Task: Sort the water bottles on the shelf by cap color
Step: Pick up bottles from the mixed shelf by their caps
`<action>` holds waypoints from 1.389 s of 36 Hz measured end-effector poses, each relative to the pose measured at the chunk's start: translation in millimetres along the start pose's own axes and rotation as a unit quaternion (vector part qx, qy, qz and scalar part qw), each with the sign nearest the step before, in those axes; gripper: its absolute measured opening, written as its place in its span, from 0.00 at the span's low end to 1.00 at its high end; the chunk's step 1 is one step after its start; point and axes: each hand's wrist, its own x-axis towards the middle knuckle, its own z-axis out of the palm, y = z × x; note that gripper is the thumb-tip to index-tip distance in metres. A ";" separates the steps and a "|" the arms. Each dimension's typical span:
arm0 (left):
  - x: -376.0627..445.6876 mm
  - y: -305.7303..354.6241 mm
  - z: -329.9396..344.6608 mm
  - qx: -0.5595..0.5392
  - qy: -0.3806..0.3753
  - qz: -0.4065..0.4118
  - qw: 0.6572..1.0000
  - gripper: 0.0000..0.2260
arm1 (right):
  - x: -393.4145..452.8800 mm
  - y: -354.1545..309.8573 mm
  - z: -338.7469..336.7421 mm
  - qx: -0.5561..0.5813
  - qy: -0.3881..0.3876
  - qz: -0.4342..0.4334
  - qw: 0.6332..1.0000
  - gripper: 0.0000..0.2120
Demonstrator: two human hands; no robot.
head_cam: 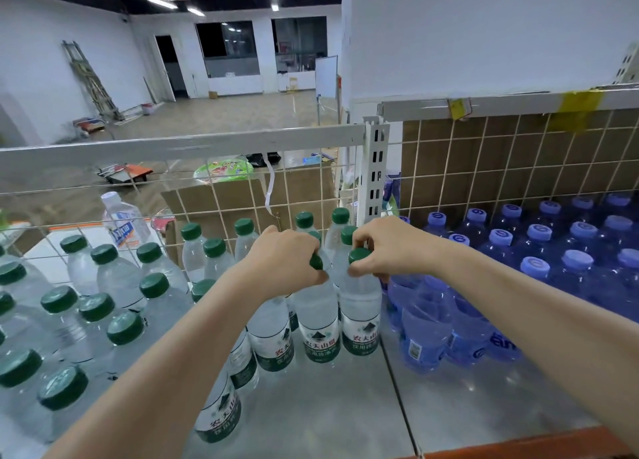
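Observation:
Clear water bottles with green caps [103, 306] fill the left part of the metal shelf [311, 417]. Blue bottles with blue caps [539, 261] stand in rows on the right part. My left hand [283, 261] grips the neck of one upright green-capped bottle [316, 317]. My right hand [390, 247] grips the top of the green-capped bottle [359, 306] right beside it. Both bottles stand on the shelf at the right end of the green group, next to the blue ones.
A wire grid [304, 195] with a white rail backs the shelf, with a white slotted post [375, 168] between the two sections. One white-capped bottle [121, 220] stands behind the grid at left. Cardboard boxes lie beyond. Bare metal shelf lies in front.

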 end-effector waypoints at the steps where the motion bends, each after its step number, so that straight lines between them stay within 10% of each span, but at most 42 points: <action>1: 2.0 0.6 1.4 0.005 -0.004 0.001 1.000 0.14 | 0.8 0.3 0.4 0.001 -0.003 0.001 1.000 0.13; 32: -11.8 -27.6 -31.5 -0.181 -0.016 -0.037 0.983 0.16 | 24.6 -19.9 -14.5 -0.163 -0.015 -0.029 0.986 0.20; 50: 12.4 -104.6 -28.9 -0.042 -0.053 -0.152 0.986 0.12 | 75.8 -58.7 13.2 -0.115 0.024 -0.071 0.991 0.14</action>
